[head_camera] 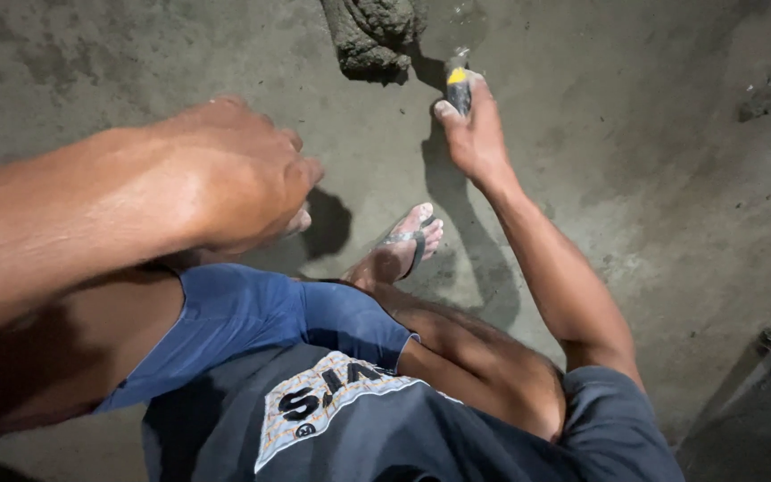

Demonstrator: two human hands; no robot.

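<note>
Right hand (pixel 470 129): I see it gripping a trowel handle (pixel 458 85).
Left hand (pixel 243 174): curled loosely, holding nothing.
Mortar pile (pixel 372 36): on floor (pixel 626 178), near trowel.

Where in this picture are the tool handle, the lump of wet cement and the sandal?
tool handle (pixel 458 82), head view, yellow band
lump of wet cement (pixel 369 36), head view, its middle
sandal (pixel 416 248), head view, strap

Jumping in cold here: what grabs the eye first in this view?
The left hand looms large and empty at centre-left, close to the camera. Beyond it, the right hand grips a yellow-marked tool handle beside a mound of wet grey mortar at the top of the cement floor.
</note>
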